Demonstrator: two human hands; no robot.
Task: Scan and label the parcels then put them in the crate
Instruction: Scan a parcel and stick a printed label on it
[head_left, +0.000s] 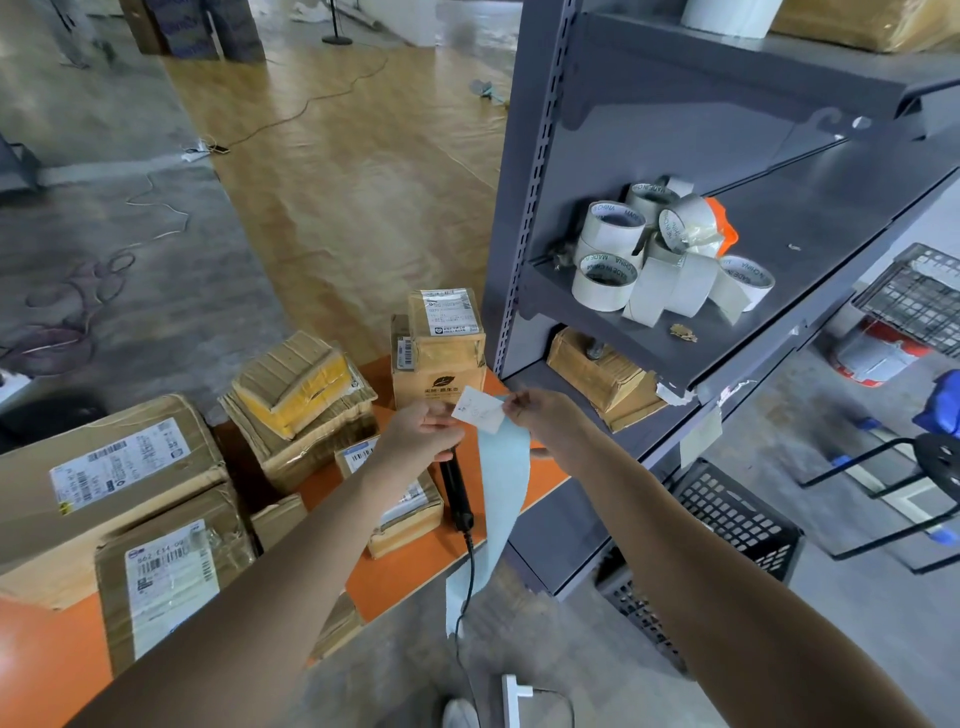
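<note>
A small white label (480, 410) is held up between my hands over the orange table (400, 577). My left hand (423, 431) pinches its left edge. My right hand (543, 415) pinches its right edge. A long pale blue backing strip (501, 488) hangs down from the label past the table edge. Below my left hand lies a black handheld scanner (456, 493) with its cable trailing down. Several cardboard parcels stand on the table: a tall stacked one (439, 358), a taped pile (301, 400), a flat one (410, 509) and big boxes (119, 499). A black plastic crate (727, 540) sits on the floor.
A grey metal shelf unit (701, 332) stands right of the table, holding several tape rolls (660, 249) and a worn parcel (602, 379) lower down. A wire basket (919, 301) and a black stool (930, 467) are further right. Cables cross the floor.
</note>
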